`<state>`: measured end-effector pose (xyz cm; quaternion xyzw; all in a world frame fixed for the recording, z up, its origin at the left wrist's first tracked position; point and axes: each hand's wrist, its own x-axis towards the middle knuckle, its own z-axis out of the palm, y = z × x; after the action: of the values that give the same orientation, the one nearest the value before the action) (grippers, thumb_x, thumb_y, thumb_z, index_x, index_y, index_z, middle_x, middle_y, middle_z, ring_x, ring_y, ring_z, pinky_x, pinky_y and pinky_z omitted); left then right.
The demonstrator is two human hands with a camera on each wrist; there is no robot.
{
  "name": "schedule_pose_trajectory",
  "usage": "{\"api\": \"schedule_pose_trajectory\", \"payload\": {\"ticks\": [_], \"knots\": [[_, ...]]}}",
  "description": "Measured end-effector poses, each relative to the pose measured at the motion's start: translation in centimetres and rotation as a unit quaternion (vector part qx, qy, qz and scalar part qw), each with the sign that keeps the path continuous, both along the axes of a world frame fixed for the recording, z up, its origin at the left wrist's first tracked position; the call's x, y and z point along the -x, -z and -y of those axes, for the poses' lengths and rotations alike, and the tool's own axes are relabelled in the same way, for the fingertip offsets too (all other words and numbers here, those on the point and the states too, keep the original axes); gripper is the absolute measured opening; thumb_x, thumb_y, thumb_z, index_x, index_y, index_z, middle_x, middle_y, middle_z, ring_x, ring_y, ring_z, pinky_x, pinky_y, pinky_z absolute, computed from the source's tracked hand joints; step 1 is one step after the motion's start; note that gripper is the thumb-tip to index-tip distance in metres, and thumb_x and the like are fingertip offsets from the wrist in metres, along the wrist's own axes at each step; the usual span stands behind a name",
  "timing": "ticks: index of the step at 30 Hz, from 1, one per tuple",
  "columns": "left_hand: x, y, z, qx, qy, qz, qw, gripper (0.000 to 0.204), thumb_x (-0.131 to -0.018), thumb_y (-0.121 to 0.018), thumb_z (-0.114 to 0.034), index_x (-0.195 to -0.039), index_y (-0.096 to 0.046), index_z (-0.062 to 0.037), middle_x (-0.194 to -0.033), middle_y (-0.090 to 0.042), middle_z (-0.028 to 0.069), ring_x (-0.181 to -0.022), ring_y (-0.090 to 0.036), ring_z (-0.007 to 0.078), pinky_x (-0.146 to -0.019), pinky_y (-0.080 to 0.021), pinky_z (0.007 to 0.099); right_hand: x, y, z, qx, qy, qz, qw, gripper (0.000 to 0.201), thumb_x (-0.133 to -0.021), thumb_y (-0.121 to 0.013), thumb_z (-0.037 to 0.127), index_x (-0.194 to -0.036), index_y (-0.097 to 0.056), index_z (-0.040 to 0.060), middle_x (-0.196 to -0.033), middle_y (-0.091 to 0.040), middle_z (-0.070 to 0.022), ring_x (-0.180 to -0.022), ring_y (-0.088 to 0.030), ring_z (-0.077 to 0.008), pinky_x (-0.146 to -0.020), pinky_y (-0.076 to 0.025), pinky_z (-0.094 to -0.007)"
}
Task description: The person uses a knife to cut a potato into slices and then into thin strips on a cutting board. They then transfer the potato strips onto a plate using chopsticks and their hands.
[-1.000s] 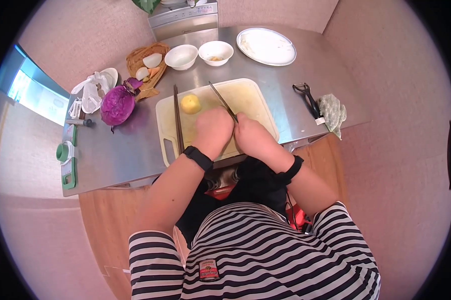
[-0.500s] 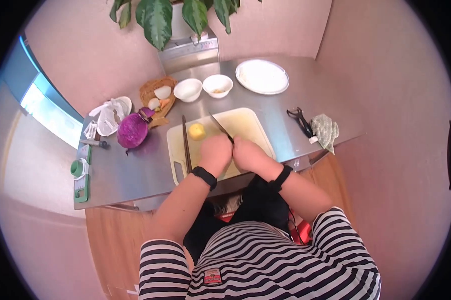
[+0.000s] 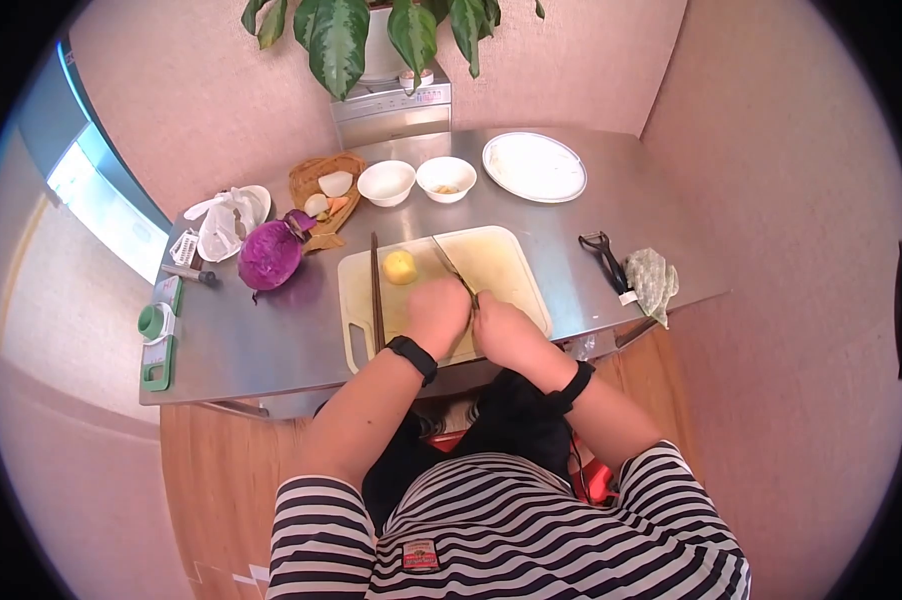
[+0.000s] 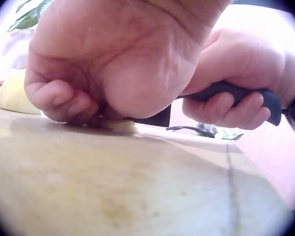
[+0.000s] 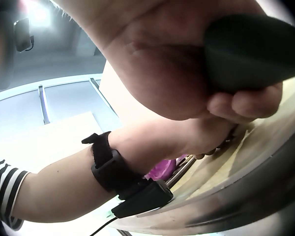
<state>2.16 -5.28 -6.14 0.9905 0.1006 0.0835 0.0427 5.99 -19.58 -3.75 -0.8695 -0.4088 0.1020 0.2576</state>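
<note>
My right hand [image 3: 509, 332] grips a kitchen knife by its dark handle [image 4: 219, 91]. The blade [image 3: 451, 265] points away from me and to the left, over the pale cutting board [image 3: 501, 265]. Close beside it, my left hand [image 3: 439, 312] has its fingers curled down at the board. Under those fingers a pale yellow piece [image 4: 119, 126], apparently potato, shows in the left wrist view; the rest of it is hidden by the hand. A peeled yellow potato piece [image 3: 400, 267] sits on the board just beyond the left hand.
Dark chopsticks [image 3: 376, 290] lie along the board's left side. Left of it are a purple cabbage [image 3: 270, 256], a wicker basket [image 3: 306, 180] of vegetable pieces and a green-and-white grater [image 3: 158, 340]. Behind stand two white bowls [image 3: 387, 184] and an oval plate [image 3: 534, 168]; a black peeler [image 3: 603, 262] lies right.
The head view has tilted up, so the table sits lower and the plant shows. Both hands stay together at the board, with only slight movement of the knife.
</note>
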Motion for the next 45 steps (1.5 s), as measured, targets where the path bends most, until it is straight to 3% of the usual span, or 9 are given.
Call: {"api": "schedule_pose_trajectory", "payload": {"ticks": [5, 13, 15, 22, 27, 41, 43, 45], "knots": [[0.0, 0.8, -0.2, -0.004, -0.002, 0.034, 0.999, 0.01, -0.072, -0.068, -0.016, -0.07, -0.068, -0.0062, -0.072, -0.066, 0.0163, -0.07, -0.068, 0.0342, -0.06, -0.054, 0.0455, -0.2, -0.1, -0.2, 0.002, 0.001, -0.008, 1.0, 0.02, -0.095, -0.045, 0.013, -0.097, -0.049, -0.0059, -0.076, -0.063, -0.0319, -0.075, -0.063, -0.0496, -0.07, -0.049, -0.0563], [-0.3, 0.9, -0.3, 0.033, -0.011, 0.041, 0.999, 0.013, -0.082, -0.058, -0.015, -0.081, -0.067, -0.0048, -0.077, -0.069, 0.0156, -0.071, -0.069, 0.0333, -0.062, -0.055, 0.0435, -0.6, -0.1, -0.7, 0.032, 0.009, -0.02, 0.999, 0.019, -0.095, -0.046, 0.013, -0.098, -0.049, -0.006, -0.077, -0.064, -0.0304, -0.075, -0.064, -0.0484, -0.07, -0.05, -0.0558], [-0.2, 0.7, -0.2, 0.035, -0.016, 0.04, 0.998, 0.013, -0.081, -0.059, -0.015, -0.079, -0.066, -0.0041, -0.078, -0.068, 0.0153, -0.074, -0.069, 0.0336, -0.063, -0.054, 0.0444, -1.0, 0.5, -0.6, -0.001, 0.008, -0.029, 1.0, 0.019, -0.095, -0.045, 0.013, -0.097, -0.048, -0.0061, -0.075, -0.062, -0.0337, -0.073, -0.062, -0.0514, -0.068, -0.049, -0.0569], [0.1, -0.2, -1.0, 0.038, 0.029, -0.002, 0.999, 0.015, -0.082, -0.058, -0.014, -0.086, -0.069, -0.0044, -0.084, -0.068, 0.0139, -0.082, -0.069, 0.0332, -0.068, -0.055, 0.0447, -0.7, 0.7, -0.7, -0.017, 0.032, -0.038, 0.999, 0.019, -0.095, -0.045, 0.014, -0.096, -0.048, -0.0048, -0.075, -0.061, -0.0339, -0.073, -0.061, -0.0518, -0.069, -0.048, -0.0573], [0.2, 0.0, -0.7, 0.025, 0.027, 0.013, 0.999, 0.014, -0.082, -0.058, -0.014, -0.082, -0.068, -0.0039, -0.086, -0.067, 0.014, -0.081, -0.069, 0.0326, -0.067, -0.055, 0.045, -0.6, 0.8, -0.6, -0.018, 0.014, -0.015, 1.0, 0.018, -0.095, -0.045, 0.013, -0.096, -0.048, -0.0048, -0.075, -0.062, -0.0327, -0.073, -0.061, -0.051, -0.069, -0.048, -0.0576], [0.6, -0.5, -0.5, 0.03, 0.03, 0.001, 0.999, 0.016, -0.08, -0.059, -0.014, -0.086, -0.071, -0.0049, -0.089, -0.068, 0.0138, -0.083, -0.069, 0.0312, -0.068, -0.055, 0.0434, 1.2, -1.1, 0.0, 0.034, 0.013, -0.008, 0.999, 0.02, -0.098, -0.042, 0.014, -0.1, -0.046, -0.005, -0.074, -0.064, -0.0307, -0.072, -0.064, -0.0489, -0.067, -0.051, -0.0562], [0.6, -0.5, -0.6, 0.021, 0.038, 0.021, 0.999, 0.016, -0.081, -0.058, -0.015, -0.085, -0.069, -0.0041, -0.082, -0.069, 0.0149, -0.079, -0.069, 0.0333, -0.066, -0.055, 0.0461, 1.2, -1.1, 0.0, 0.037, 0.016, -0.01, 0.999, 0.02, -0.098, -0.042, 0.014, -0.1, -0.045, -0.005, -0.074, -0.064, -0.0308, -0.072, -0.064, -0.0489, -0.066, -0.051, -0.0562], [0.5, -0.6, -0.5, 0.031, 0.028, 0.002, 0.999, 0.016, -0.081, -0.058, -0.015, -0.088, -0.069, -0.0043, -0.085, -0.068, 0.0147, -0.081, -0.069, 0.0326, -0.067, -0.055, 0.0449, 1.3, -0.9, -0.1, 0.04, 0.031, -0.027, 0.998, 0.023, -0.096, -0.046, 0.015, -0.107, -0.047, -0.0049, -0.075, -0.063, -0.0325, -0.073, -0.063, -0.0507, -0.069, -0.049, -0.0583]]}}
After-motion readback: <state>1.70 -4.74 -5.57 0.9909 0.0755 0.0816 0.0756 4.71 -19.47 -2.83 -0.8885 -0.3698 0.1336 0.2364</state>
